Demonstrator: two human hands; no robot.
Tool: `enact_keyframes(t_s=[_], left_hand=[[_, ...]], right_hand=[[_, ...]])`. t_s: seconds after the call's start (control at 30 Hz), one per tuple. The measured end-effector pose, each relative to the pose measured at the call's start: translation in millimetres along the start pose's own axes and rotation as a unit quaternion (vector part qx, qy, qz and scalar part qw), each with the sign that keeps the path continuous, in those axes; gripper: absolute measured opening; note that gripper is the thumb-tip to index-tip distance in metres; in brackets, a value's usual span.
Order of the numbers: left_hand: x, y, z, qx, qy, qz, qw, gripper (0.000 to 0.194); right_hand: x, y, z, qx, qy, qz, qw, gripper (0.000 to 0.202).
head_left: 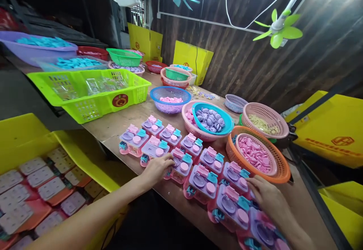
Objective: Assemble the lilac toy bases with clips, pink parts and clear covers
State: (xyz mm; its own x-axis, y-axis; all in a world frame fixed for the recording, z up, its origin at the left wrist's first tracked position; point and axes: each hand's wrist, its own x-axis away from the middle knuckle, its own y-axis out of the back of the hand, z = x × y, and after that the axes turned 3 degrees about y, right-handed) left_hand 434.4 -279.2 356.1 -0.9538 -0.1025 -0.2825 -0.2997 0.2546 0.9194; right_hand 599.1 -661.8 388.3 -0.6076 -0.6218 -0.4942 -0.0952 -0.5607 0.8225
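Two rows of small pink toy boxes with lilac tops run along the table edge, each top carrying pink and teal pieces. My left hand [157, 170] has its fingertips pressed together at the left edge of one toy box [181, 165]; anything between them is hidden. Just left of it, another toy box [154, 147] shows a bare lilac patch, while nearby ones carry round purple dishes. My right hand [265, 193] has bent fingers at the right side of a toy box [234, 175], near its round pink button. What those fingertips hold, if anything, cannot be made out.
A blue basin [227, 125] of purple dishes and an orange basket [279, 170] with pink pieces stand behind the toys. A lime crate [82, 108] holds clear parts. A yellow carton [93, 163] of packed toys sits lower left. Fans [283, 28] hang above.
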Motion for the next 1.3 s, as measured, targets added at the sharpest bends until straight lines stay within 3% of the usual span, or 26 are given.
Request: enact_keyframes(t_s=[0.17, 0.23, 0.3, 0.43, 0.63, 0.83, 1.0, 1.13, 1.3], left_hand=[[9, -7.0, -3, 0.088, 0.076, -0.088, 0.989, 0.027], [9, -8.3, -4, 0.117, 0.09, -0.086, 0.985, 0.032], [7, -7.5, -4, 0.131, 0.104, -0.064, 0.984, 0.037], [0, 1.6, -7, 0.122, 0.131, -0.021, 0.984, 0.043], [-10, 17.9, -21, 0.003, 0.188, 0.065, 0.98, 0.041], [-9, 19.9, -23, 0.001, 0.169, 0.065, 0.983, 0.039], [-7, 19.6, -19, 0.026, 0.177, 0.068, 0.982, 0.038], [9, 13.7, -21, 0.088, 0.139, -0.001, 0.986, 0.06], [29, 4.2, -35, 0.245, 0.058, -0.098, 0.963, 0.025]], right_hand=[[-48, -63, 134, -0.035, 0.138, 0.02, 0.99, 0.02], [-63, -92, 170, -0.01, 0.145, 0.035, 0.989, 0.025], [-75, -116, 188, 0.023, 0.131, 0.057, 0.99, 0.027], [-88, -138, 191, 0.041, 0.105, 0.083, 0.99, 0.01], [-93, -138, 183, -0.008, 0.157, 0.087, 0.984, 0.013], [-94, -142, 183, -0.061, 0.159, 0.085, 0.982, 0.014], [-107, -124, 192, -0.152, 0.171, 0.032, 0.973, 0.013], [-105, -107, 195, -0.233, 0.129, 0.083, 0.96, 0.016], [-85, -103, 192, -0.324, 0.011, 0.13, 0.937, 0.022]])
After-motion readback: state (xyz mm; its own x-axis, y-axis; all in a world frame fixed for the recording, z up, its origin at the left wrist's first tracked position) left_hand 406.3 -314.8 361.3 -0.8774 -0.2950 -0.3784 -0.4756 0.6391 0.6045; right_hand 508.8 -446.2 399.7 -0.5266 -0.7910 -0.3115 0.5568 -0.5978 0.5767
